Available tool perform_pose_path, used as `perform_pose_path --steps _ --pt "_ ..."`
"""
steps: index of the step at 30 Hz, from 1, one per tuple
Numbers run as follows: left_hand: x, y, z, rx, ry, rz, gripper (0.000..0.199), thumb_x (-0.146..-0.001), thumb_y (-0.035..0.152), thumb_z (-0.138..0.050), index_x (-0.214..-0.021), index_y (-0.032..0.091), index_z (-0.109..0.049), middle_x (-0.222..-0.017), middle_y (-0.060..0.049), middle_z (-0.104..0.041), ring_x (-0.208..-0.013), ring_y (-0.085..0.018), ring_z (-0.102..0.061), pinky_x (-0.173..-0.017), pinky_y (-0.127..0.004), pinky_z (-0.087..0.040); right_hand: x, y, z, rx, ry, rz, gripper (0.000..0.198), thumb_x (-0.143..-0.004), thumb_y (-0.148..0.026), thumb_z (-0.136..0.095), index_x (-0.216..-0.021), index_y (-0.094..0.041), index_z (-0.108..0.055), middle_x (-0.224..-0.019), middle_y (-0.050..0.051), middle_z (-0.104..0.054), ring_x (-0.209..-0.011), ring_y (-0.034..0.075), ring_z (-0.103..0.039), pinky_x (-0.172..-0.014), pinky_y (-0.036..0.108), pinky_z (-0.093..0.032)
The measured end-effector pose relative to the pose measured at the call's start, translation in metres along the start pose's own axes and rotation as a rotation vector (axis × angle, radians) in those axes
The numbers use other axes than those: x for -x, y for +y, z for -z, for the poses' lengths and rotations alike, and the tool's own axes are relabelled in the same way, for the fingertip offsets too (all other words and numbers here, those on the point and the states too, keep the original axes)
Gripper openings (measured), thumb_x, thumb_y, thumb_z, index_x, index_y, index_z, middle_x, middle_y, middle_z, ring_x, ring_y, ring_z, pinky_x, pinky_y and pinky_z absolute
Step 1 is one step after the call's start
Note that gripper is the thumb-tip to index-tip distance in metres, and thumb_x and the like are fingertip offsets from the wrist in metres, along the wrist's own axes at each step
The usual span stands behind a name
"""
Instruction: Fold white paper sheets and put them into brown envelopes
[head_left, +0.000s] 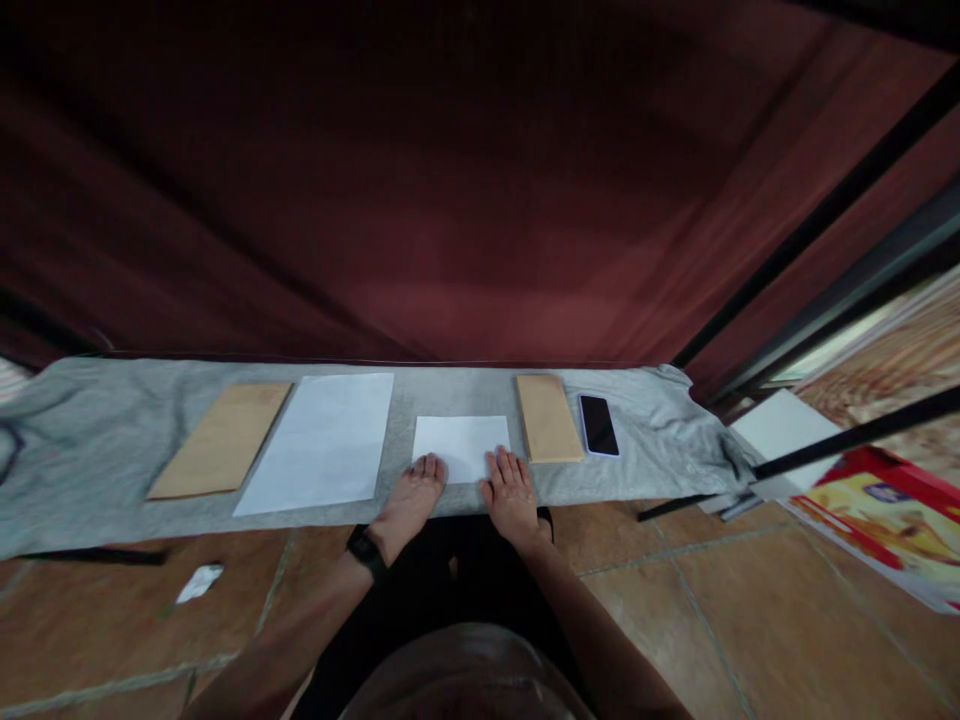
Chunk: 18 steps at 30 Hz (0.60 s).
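Observation:
A small white sheet of paper (463, 440), perhaps folded, lies on the grey cloth in front of me. My left hand (420, 488) rests flat at its lower left corner, fingers stretched out. On its lower right corner lies my right hand (511, 492), palm down with the fingers a little apart. Left of them is a larger white sheet of paper (326, 440), flat on the cloth. To the right of the small sheet sits a stack of brown paper envelopes or bags (549, 418).
A grey cloth (637, 420) covers the narrow table. Farther left lies a flat brown paper piece (225, 440); a phone (598, 425) is at the right. Behind hangs a dark red curtain (465, 220). A red and yellow box (892, 510) stands low at the right.

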<state>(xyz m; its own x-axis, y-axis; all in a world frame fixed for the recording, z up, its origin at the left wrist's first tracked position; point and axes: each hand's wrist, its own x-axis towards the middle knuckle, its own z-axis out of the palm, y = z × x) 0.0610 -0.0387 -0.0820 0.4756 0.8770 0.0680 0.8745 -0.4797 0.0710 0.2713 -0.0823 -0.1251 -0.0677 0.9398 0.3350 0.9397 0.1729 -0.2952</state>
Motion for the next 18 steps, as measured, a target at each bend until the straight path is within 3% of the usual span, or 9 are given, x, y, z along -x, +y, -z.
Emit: perform_pose_path --steps 5,8,12,14,18 --pt "-0.006 0.009 0.022 -0.141 -0.072 -0.041 0.048 -0.086 -0.006 -0.040 -0.124 0.010 -0.065 -0.121 -0.021 -0.069 -0.110 -0.029 -0.069 -0.089 -0.042 -0.056 -0.002 0.002 0.001 -0.042 -0.006 0.001 0.053 -0.101 -0.032 -0.053 -0.151 -0.015 -0.048 -0.158 0.016 -0.045 -0.147 0.031 -0.041 -0.122 0.051 -0.031" --pt "-0.005 0.006 0.037 -0.128 -0.053 -0.042 0.040 -0.091 0.001 -0.041 -0.119 0.012 -0.067 -0.110 -0.015 -0.072 -0.101 -0.027 -0.070 -0.088 -0.041 -0.054 -0.002 0.006 -0.003 -0.200 0.044 -0.058 0.054 -0.099 -0.027 -0.050 -0.153 -0.017 -0.046 -0.159 0.015 -0.044 -0.148 0.029 -0.039 -0.120 0.052 -0.034" --pt "-0.001 0.003 0.060 -0.110 0.054 0.078 0.033 -0.094 0.010 -0.042 -0.111 0.015 -0.070 -0.104 -0.013 -0.072 -0.100 -0.029 -0.068 -0.089 -0.042 -0.053 -0.001 0.005 -0.006 -0.614 0.173 -0.389 0.062 -0.101 -0.035 -0.043 -0.159 -0.016 -0.033 -0.157 0.018 -0.046 -0.142 0.028 -0.048 -0.110 0.050 -0.047" --pt "0.002 0.007 0.067 -0.099 0.095 0.102 0.034 -0.095 0.010 -0.041 -0.113 0.015 -0.070 -0.106 -0.014 -0.072 -0.100 -0.029 -0.067 -0.089 -0.043 -0.052 -0.003 -0.001 -0.003 -0.888 0.153 -0.512 0.059 -0.104 -0.043 -0.037 -0.156 -0.015 -0.039 -0.147 0.019 -0.057 -0.131 0.028 -0.060 -0.102 0.047 -0.053" --pt "0.008 0.030 0.060 -0.071 0.112 0.002 0.044 -0.094 0.008 -0.041 -0.130 0.016 -0.064 -0.113 -0.014 -0.072 -0.101 -0.028 -0.066 -0.088 -0.042 -0.052 -0.019 -0.022 0.014 -1.373 -0.058 -0.492 0.058 -0.105 -0.052 -0.028 -0.143 -0.016 -0.054 -0.127 0.016 -0.071 -0.107 0.026 -0.072 -0.089 0.043 -0.058"
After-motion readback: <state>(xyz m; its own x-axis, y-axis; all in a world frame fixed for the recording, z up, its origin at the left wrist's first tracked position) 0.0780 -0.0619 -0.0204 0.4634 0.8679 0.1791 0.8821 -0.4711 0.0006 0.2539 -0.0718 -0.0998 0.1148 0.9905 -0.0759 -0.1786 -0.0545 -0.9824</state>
